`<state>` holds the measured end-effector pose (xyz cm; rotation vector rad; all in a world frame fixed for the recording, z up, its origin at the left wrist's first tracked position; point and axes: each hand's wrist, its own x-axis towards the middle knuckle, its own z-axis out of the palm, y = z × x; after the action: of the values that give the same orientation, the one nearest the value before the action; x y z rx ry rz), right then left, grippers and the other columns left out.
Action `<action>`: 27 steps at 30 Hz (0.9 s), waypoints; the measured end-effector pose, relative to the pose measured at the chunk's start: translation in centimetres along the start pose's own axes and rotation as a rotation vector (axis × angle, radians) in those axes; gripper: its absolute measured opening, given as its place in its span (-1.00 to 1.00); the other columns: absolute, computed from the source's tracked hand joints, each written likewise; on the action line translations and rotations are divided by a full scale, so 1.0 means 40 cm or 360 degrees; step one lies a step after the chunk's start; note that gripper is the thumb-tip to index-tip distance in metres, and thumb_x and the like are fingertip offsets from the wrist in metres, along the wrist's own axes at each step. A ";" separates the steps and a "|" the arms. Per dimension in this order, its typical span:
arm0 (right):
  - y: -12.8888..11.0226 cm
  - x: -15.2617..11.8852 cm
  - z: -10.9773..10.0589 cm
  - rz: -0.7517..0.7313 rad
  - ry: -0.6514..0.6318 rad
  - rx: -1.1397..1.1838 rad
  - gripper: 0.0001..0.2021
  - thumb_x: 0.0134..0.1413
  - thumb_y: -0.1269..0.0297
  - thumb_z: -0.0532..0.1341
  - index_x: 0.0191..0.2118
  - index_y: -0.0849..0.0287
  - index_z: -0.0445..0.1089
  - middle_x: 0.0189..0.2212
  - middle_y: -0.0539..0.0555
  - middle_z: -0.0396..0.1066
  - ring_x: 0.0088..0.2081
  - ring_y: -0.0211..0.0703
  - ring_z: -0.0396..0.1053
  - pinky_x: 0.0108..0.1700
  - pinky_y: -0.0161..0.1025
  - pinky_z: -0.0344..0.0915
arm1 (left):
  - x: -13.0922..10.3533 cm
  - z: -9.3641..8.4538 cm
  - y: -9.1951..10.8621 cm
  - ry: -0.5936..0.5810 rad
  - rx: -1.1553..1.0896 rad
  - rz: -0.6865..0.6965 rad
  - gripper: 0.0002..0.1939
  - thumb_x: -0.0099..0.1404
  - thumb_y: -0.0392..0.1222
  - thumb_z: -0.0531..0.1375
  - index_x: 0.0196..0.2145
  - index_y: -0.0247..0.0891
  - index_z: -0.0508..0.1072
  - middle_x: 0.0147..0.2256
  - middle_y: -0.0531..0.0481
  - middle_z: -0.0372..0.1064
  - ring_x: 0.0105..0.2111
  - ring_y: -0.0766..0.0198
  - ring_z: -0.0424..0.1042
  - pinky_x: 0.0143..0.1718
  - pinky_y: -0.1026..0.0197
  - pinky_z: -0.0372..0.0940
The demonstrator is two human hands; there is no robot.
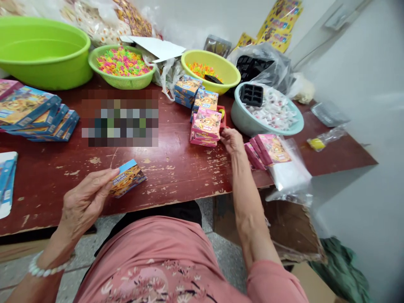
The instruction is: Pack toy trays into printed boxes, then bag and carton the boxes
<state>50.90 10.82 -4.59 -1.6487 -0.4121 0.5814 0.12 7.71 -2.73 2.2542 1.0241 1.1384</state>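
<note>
My left hand (86, 200) pinches a small blue and orange printed box (128, 179) by its left end, above the table's front part. My right hand (232, 141) reaches to the right side of a stack of pink boxes (205, 126); its fingers are curled and their tips are partly hidden, so anything in them is too small to name. Just behind those fingers is a red tray (223, 112) with something yellow in it. Blue boxes (188, 86) are piled behind the pink stack.
Along the back stand a green tub (44, 63), a green basket (126, 82), a yellow bowl (232, 78) and a pale blue basin (243, 118) of small packets. Blue box stacks (41, 111) lie left. Pink boxes (271, 149) and plastic bags (293, 172) lie right.
</note>
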 end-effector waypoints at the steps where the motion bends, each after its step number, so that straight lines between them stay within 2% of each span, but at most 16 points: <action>1: 0.013 -0.006 0.001 -0.0038 0.0052 -0.0041 -0.81 -0.12 0.33 0.33 -0.51 0.11 0.26 -0.54 -0.15 0.33 -0.43 -0.31 0.34 -0.27 -0.31 0.46 | 0.001 0.000 -0.001 -0.0002 -0.0012 0.0008 -0.43 0.42 -0.30 0.26 0.19 0.43 0.49 0.08 0.24 0.57 0.00 0.18 0.60 0.11 0.10 0.48; 3: 0.027 -0.017 -0.005 -0.0113 0.0148 -0.0134 -0.84 -0.13 0.33 0.31 -0.54 0.13 0.29 -0.51 -0.12 0.34 -0.42 -0.29 0.33 -0.32 -0.31 0.42 | 0.003 0.002 -0.002 0.0005 -0.0015 0.0036 -0.44 0.42 -0.30 0.26 0.20 0.39 0.50 0.07 0.20 0.57 -0.01 0.18 0.60 0.09 0.10 0.48; 6: 0.014 -0.062 -0.027 -0.0234 0.0229 -0.0214 -0.88 -0.05 0.29 0.29 -0.50 0.14 0.34 -0.47 -0.08 0.37 -0.39 -0.25 0.32 -0.34 -0.31 0.38 | 0.007 0.007 0.003 0.0032 0.0043 0.0067 -0.52 0.44 -0.30 0.24 0.19 0.22 0.54 0.03 0.09 0.57 -0.04 0.20 0.58 0.04 0.16 0.47; 9: -0.013 -0.183 -0.020 -0.0417 0.0105 -0.0167 -0.87 0.09 0.21 0.30 -0.40 0.13 0.40 -0.44 -0.06 0.41 -0.42 -0.29 0.28 -0.34 -0.34 0.32 | 0.014 0.014 0.017 0.0077 0.0119 0.0061 -0.66 0.47 -0.25 0.21 0.11 0.02 0.61 -0.05 -0.02 0.54 -0.09 0.23 0.55 -0.03 0.21 0.47; 11: -0.027 -0.309 0.016 -0.0637 -0.0282 -0.0093 -0.81 0.17 0.09 0.33 -0.31 0.10 0.49 -0.45 -0.05 0.45 -0.48 -0.28 0.26 -0.38 -0.31 0.29 | 0.018 0.019 0.026 0.0073 0.0129 0.0067 -0.71 0.49 -0.23 0.18 0.06 -0.07 0.62 -0.09 -0.05 0.54 -0.12 0.25 0.55 -0.07 0.23 0.48; 14: -0.040 -0.519 0.110 -0.0808 -0.0922 0.0004 -0.85 0.20 0.09 0.38 -0.27 0.04 0.58 -0.39 -0.01 0.54 -0.40 -0.21 0.40 -0.28 -0.23 0.39 | 0.021 0.029 0.035 0.0060 0.0128 0.0077 -0.72 0.51 -0.23 0.14 0.04 -0.16 0.61 -0.11 -0.07 0.56 -0.12 0.25 0.56 -0.05 0.22 0.48; 17: -0.037 -0.667 0.217 -0.0898 -0.1323 0.0053 -0.87 0.26 0.13 0.33 -0.22 0.00 0.63 -0.30 0.00 0.62 -0.28 -0.12 0.52 -0.13 -0.15 0.46 | 0.014 0.039 0.044 0.0072 0.0135 0.0011 -0.70 0.49 -0.22 0.16 0.12 -0.18 0.52 -0.03 -0.10 0.58 -0.06 0.22 0.59 0.00 0.18 0.49; 19: -0.027 -0.710 0.270 -0.0950 -0.1379 -0.0018 -0.85 0.30 0.14 0.30 -0.20 -0.03 0.64 -0.28 0.00 0.63 -0.25 -0.07 0.56 -0.08 -0.11 0.47 | 0.006 0.046 0.048 0.0124 0.0134 -0.0056 -0.59 0.46 -0.20 0.20 0.23 -0.16 0.39 -0.03 -0.08 0.60 -0.08 0.22 0.61 -0.02 0.20 0.50; 21: -0.017 -0.720 0.295 -0.1017 -0.1308 -0.0136 -0.85 0.30 0.14 0.30 -0.21 -0.05 0.65 -0.28 0.00 0.64 -0.25 -0.03 0.57 -0.08 -0.08 0.45 | -0.003 0.050 0.048 0.0168 0.0135 -0.0069 -0.48 0.46 -0.19 0.21 0.32 -0.15 0.26 -0.06 -0.05 0.61 -0.13 0.23 0.63 -0.06 0.22 0.51; 24: -0.010 -0.715 0.294 -0.1080 -0.1206 -0.0246 -0.87 0.28 0.12 0.32 -0.19 -0.09 0.64 -0.24 0.01 0.66 -0.28 -0.01 0.58 -0.14 -0.07 0.43 | -0.014 0.051 0.039 0.0151 0.0187 0.0065 -0.47 0.49 -0.20 0.18 0.36 -0.14 0.21 0.01 -0.11 0.60 -0.08 0.21 0.64 -0.04 0.22 0.52; 27: -0.010 -0.709 0.281 -0.1021 -0.1172 -0.0293 -0.79 0.21 0.06 0.39 -0.06 -0.11 0.61 -0.30 0.01 0.66 -0.35 0.01 0.57 -0.20 -0.05 0.42 | -0.020 0.047 0.030 0.0098 0.0249 0.0310 -0.56 0.52 -0.28 0.12 0.31 -0.13 0.31 0.10 -0.15 0.56 0.03 0.16 0.62 0.05 0.18 0.50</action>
<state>21.44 3.65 -1.30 -1.3100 -1.5028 0.6500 1.84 6.27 -3.47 2.5022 0.9637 1.2528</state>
